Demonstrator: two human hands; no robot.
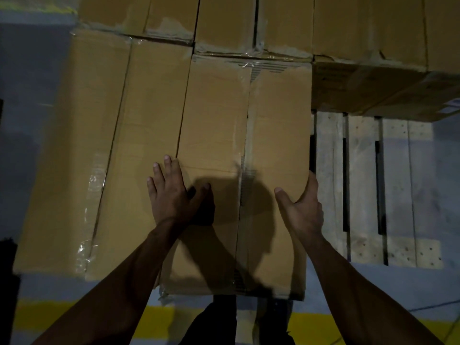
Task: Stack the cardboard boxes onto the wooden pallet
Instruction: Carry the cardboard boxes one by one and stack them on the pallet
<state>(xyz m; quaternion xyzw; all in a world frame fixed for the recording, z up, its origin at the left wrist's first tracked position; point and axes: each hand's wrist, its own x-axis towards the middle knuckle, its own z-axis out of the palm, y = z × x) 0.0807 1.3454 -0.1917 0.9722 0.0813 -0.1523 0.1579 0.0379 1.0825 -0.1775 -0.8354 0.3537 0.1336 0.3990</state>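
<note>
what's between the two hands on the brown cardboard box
In the head view, only the brown cardboard box top: its taped centre seam between left hand and right hand.

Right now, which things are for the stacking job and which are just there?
For the job:
- cardboard box under both hands
- left hand, flat on its top
- right hand, wrapped over its right edge
- wooden pallet
- boxes already stacked

Just there:
- grey floor
- yellow floor line
</note>
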